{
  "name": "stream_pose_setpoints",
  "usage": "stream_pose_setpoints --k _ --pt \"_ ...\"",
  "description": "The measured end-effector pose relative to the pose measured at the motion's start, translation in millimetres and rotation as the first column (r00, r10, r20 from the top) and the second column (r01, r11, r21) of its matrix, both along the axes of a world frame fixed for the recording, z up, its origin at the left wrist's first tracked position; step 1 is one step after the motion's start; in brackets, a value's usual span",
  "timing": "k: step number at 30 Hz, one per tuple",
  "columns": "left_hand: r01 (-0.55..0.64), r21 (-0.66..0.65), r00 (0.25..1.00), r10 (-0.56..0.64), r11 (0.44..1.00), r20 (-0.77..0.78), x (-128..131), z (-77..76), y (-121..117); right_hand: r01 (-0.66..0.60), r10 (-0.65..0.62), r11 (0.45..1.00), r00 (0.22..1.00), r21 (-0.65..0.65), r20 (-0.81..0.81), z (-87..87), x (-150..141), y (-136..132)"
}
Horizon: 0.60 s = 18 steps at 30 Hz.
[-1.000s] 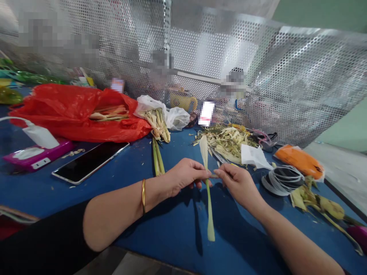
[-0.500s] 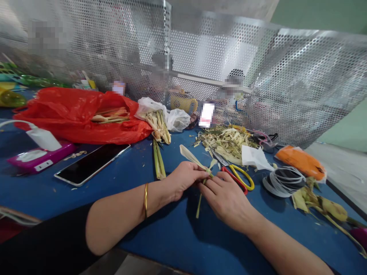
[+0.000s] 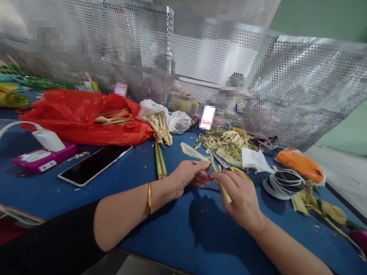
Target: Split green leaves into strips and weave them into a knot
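My left hand, with a gold bangle at its wrist, pinches a pale strip of dried leaf that points up and left. My right hand grips a narrow green leaf strip, whose cut end sticks out below the fingers. Both strips meet between the fingertips; how they join is hidden. Scissors with red and yellow handles lie partly covered behind my right hand. Beyond them is a heap of shredded leaf scraps. Left of my left hand lie green stalks.
A red plastic bag holding dried husks stands back left, before a black phone and a purple power strip. At right are a spool of white cord, an orange packet and withered leaves. A perforated metal screen runs behind.
My right hand has drawn slightly away from the left and turned, now covering more of the scissors. The green strip has swung from hanging down to slanting toward the right palm.
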<state>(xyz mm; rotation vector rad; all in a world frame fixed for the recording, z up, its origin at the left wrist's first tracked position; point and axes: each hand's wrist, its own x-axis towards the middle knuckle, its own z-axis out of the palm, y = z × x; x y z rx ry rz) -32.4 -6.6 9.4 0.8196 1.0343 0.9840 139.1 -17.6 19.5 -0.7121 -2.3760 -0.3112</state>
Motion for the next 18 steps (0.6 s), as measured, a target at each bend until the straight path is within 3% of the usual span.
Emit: stream_pose_setpoints --k 2,4,6,9,11,13,15,17,18 --pt "-0.093 0.020 0.995 0.093 0.995 -0.022 -3 1.4 3 0.035 -0.035 0.999 0.997 -0.006 -0.072 2.7 4 4" --pt "-0.280 0.087 0.958 0.284 0.956 -0.038 -6 0.8 7 0.048 -0.049 0.999 0.994 -0.009 -0.100 4.8 7 7" --pt "-0.461 0.180 0.873 0.480 0.869 -0.082 -11 -0.4 14 0.045 -0.044 0.999 0.996 0.012 -0.081 6.5 9 9" --pt "-0.516 0.426 0.743 0.636 0.743 -0.210 -18 1.2 19 -0.002 0.001 0.995 1.000 0.096 0.010 8.9 9 10" --pt "-0.369 0.651 0.662 0.679 0.664 -0.317 -21 5.9 18 -0.055 0.041 0.988 0.995 0.147 0.096 10.1 9 10" --pt "-0.059 0.799 0.586 0.669 0.599 -0.458 -23 11.6 12 -0.094 0.067 0.981 0.984 0.167 0.163 10.5 10 11" --pt "0.230 0.762 0.510 0.591 0.606 -0.625 -21 15.4 6 -0.109 0.077 0.981 0.979 0.164 0.190 10.3 10 11" --pt "0.351 0.669 0.479 0.488 0.655 -0.729 -19 15.7 3 -0.118 0.085 0.980 0.976 0.160 0.202 9.9 9 11" --pt "0.376 0.625 0.511 0.410 0.684 -0.756 -17 14.7 2 -0.125 0.091 0.979 0.974 0.161 0.207 9.8 9 11"
